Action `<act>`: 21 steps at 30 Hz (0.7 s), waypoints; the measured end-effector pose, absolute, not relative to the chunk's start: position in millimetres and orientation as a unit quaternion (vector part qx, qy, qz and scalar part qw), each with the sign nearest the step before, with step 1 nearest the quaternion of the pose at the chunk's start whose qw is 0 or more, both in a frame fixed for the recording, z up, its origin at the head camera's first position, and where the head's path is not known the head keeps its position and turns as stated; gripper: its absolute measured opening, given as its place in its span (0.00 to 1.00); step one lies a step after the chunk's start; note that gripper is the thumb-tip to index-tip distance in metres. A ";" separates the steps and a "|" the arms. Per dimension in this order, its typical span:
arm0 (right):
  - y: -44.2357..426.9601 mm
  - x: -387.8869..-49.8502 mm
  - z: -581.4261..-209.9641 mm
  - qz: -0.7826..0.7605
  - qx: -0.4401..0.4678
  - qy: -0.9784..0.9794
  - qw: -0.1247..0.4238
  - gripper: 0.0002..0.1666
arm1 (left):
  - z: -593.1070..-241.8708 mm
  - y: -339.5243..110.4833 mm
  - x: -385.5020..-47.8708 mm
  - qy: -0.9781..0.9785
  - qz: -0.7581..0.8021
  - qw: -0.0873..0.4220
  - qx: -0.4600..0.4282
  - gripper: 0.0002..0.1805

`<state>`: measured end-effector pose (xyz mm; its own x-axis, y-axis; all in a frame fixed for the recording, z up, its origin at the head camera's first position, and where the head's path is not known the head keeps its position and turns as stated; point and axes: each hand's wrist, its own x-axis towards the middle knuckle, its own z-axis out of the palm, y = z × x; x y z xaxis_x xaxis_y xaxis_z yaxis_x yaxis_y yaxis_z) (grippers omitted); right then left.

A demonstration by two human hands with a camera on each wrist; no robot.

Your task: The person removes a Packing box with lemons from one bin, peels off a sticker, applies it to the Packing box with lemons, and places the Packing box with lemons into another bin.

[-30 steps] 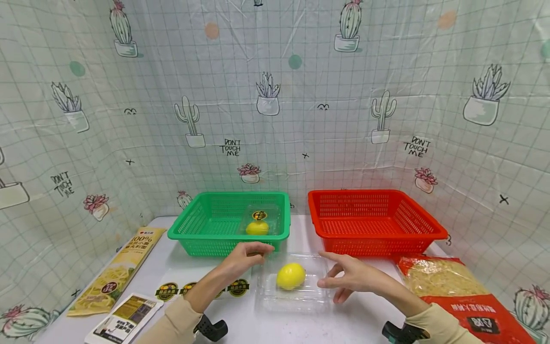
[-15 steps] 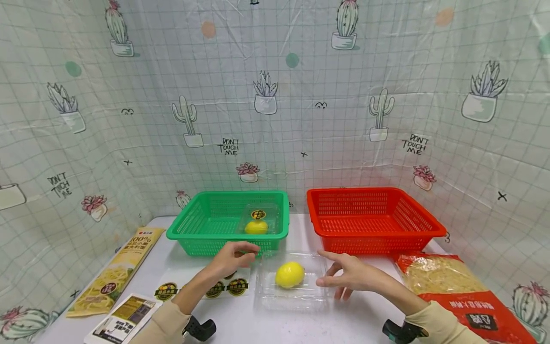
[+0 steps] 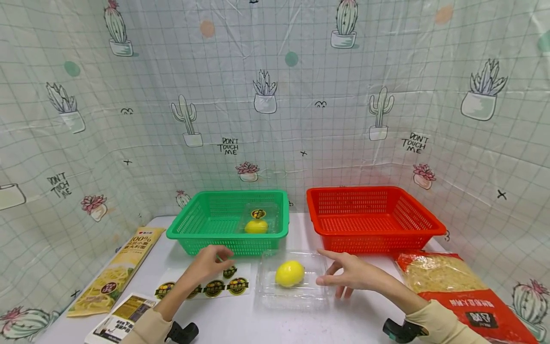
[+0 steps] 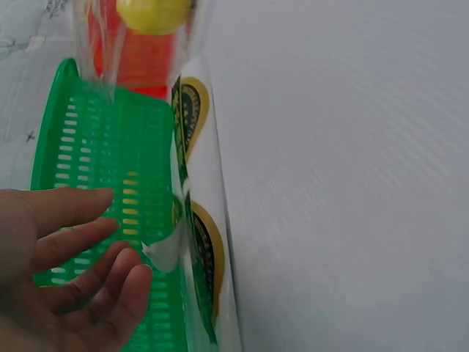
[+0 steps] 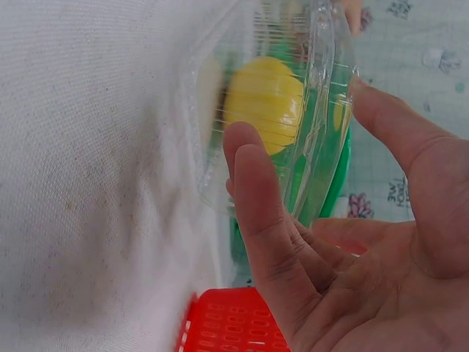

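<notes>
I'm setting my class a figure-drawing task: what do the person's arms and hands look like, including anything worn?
The left hand and right hand are bare, without gloves. The left sleeve and right sleeve are pale beige, with no pattern showing. The left wrist camera and right wrist camera look dark and compact.

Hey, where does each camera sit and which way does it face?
Head: on the person's head, facing forward and down at green basket, red basket and front box; left hand, right hand and sleeves show.
Left wrist: on that wrist, facing past the left hand to the green basket and stickers.
Right wrist: on that wrist, facing past the right hand to the front box.
Shared: head and right wrist both show the front box's lemon.
</notes>
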<state>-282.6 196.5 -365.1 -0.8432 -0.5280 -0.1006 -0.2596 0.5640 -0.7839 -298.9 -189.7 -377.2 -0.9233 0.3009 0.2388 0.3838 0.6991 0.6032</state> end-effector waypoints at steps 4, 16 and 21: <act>196.8 -282.8 -365.8 -0.407 -0.227 0.870 0.164 0.54 | -379.5 -194.1 -296.9 -0.930 -0.333 0.050 -0.146 0.16; 196.9 -280.9 -365.3 -0.409 -0.230 0.869 0.160 0.54 | -390.4 -204.6 -297.0 -0.921 -0.356 0.004 -0.158 0.12; 197.0 -281.1 -366.0 -0.410 -0.229 0.869 0.158 0.54 | -392.6 -205.7 -298.1 -0.921 -0.354 0.010 -0.164 0.09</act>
<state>-281.1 197.0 -366.0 -0.8450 -0.5275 -0.0876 -0.2677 0.5592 -0.7846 -298.1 -205.7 -392.6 -0.9460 0.2953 0.1339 0.3090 0.6962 0.6479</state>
